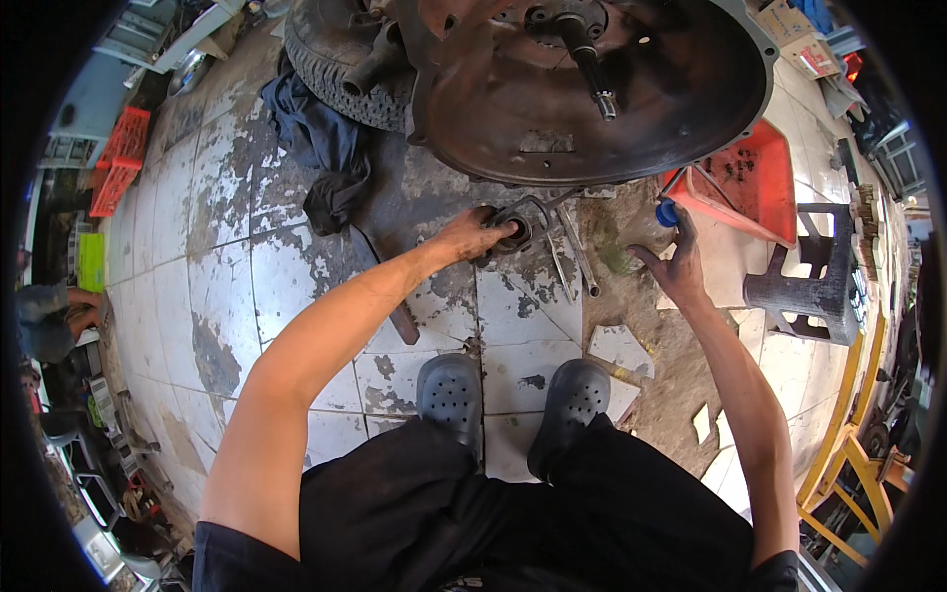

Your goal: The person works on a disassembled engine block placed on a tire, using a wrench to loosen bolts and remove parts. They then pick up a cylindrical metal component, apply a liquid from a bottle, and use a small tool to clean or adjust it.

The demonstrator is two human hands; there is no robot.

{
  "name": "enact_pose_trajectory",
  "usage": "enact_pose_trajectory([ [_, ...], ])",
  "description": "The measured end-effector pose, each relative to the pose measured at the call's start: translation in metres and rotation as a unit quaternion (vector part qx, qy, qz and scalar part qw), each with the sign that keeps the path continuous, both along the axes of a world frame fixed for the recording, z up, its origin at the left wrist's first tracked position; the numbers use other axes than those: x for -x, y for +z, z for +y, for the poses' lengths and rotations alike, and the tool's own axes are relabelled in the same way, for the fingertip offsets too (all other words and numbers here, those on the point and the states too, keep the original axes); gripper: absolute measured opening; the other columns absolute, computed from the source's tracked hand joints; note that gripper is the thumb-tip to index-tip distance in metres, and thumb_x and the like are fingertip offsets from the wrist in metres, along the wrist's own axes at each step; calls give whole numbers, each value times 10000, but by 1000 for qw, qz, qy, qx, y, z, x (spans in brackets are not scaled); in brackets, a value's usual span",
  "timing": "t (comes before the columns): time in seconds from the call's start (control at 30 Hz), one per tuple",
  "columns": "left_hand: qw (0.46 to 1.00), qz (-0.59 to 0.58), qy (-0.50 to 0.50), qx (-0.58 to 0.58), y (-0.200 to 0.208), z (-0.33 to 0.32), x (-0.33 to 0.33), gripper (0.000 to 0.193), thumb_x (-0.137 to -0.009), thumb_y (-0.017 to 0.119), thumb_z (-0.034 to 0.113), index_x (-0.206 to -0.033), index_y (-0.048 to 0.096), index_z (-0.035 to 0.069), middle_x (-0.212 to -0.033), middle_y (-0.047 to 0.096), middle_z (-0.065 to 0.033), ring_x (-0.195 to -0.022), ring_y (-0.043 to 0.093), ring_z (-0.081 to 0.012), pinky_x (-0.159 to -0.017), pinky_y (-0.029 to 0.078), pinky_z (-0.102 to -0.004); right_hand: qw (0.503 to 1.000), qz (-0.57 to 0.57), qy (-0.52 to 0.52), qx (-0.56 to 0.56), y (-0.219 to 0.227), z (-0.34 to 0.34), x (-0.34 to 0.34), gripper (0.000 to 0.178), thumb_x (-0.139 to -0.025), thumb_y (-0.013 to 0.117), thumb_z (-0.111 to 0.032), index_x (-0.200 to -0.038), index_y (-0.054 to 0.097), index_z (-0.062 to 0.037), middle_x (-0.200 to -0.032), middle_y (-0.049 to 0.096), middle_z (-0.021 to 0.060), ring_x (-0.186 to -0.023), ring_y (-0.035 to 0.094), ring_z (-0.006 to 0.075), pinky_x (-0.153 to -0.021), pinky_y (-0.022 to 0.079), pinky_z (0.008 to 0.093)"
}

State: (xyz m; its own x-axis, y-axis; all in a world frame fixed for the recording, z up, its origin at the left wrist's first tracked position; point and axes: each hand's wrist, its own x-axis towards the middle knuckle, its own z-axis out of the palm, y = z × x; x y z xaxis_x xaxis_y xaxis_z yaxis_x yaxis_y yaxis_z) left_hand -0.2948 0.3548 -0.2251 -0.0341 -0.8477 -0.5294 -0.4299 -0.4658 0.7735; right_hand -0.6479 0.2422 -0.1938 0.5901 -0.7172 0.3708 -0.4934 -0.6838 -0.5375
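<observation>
1. Your left hand (472,235) reaches down to the floor (296,266), fingers closed around a dark round metal part (513,229) just below the rim of the housing.
2. The part lies on the floor, touching thin metal rods (570,259) that fan out beside it.
3. Your right hand (679,264) hovers released, fingers spread, holding nothing; its fingertips are near a small blue cap (668,212).
4. The cap sits at the edge of a red tray (755,183), on the floor to your right.
5. The large rusty bell housing (592,99), shaft (589,61) pointing out, stands just ahead of both hands.
6. A tyre (340,64) and a dark rag (321,148) lie to the housing's left.
7. Your grey clogs (452,393) stand on cracked tiles; a dark stool (809,281) stands well to the right.
</observation>
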Motion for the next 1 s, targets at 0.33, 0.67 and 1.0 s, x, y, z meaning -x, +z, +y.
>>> enact_pose_trajectory([
  [0.33,990,-102,-34,90,15,6,19,661,-863,603,534,-1301,524,45,-1223,594,-226,-1153,561,-350,-960,435,-413,1000,2,1,-14,-4,9,9,969,-726,836,-173,-1410,168,-15,-1324,451,279,-1193,520,411,-941,487,459],
  [0.67,967,-112,-176,148,11,41,48,762,-700,804,220,-1325,374,147,-1392,317,-214,-1148,510,-454,-966,478,-489,998,12,42,52,10,17,7,927,-738,822,-159,-1403,187,-40,-1274,479,268,-1140,542,406,-924,490,442],
  [1.0,991,-120,-15,-51,14,23,54,951,-699,626,754,-1204,559,-49,-1159,579,-278,-1081,592,-356,-936,467,-404,993,51,95,37,21,28,-1,903,-747,811,-211,-1424,220,-118,-1263,485,244,-1066,581,398,-865,530,442],
])
